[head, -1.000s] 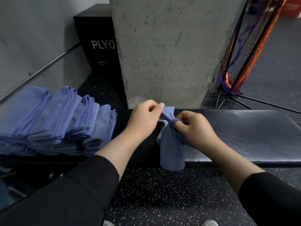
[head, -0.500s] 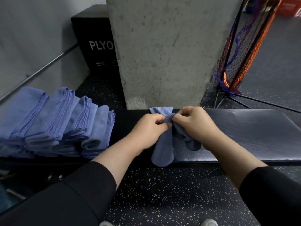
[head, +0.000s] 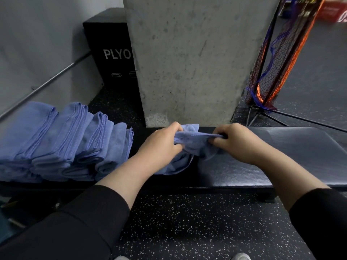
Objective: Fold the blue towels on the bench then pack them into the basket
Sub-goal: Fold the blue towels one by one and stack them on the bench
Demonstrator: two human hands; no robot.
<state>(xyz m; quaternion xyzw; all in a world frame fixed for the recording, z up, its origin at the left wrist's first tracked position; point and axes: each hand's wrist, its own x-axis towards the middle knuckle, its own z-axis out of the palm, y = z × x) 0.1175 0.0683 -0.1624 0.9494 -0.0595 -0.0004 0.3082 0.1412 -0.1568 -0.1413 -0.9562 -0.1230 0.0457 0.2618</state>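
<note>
we're opening a crumpled blue towel (head: 189,141), left hand (head: 161,145) and right hand (head: 236,143) fingers pinching its edge between them; next, we'd judge, spread it flat.

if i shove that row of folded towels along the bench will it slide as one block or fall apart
Probably fall apart: the folded towels are soft separate bundles leaning on each other, unbound. They look light and floppy, so a push would likely bunch or topple them. The bench pad looks smooth, so some sliding seems possible.

towel (head: 189,145): plain blue
folded towels (head: 62,143): blue
bench (head: 281,158): black
floor (head: 187,222): black, white speckles
pillar (head: 187,59): grey
net (head: 272,72): orange, blue
sleeves (head: 84,222): black
</note>
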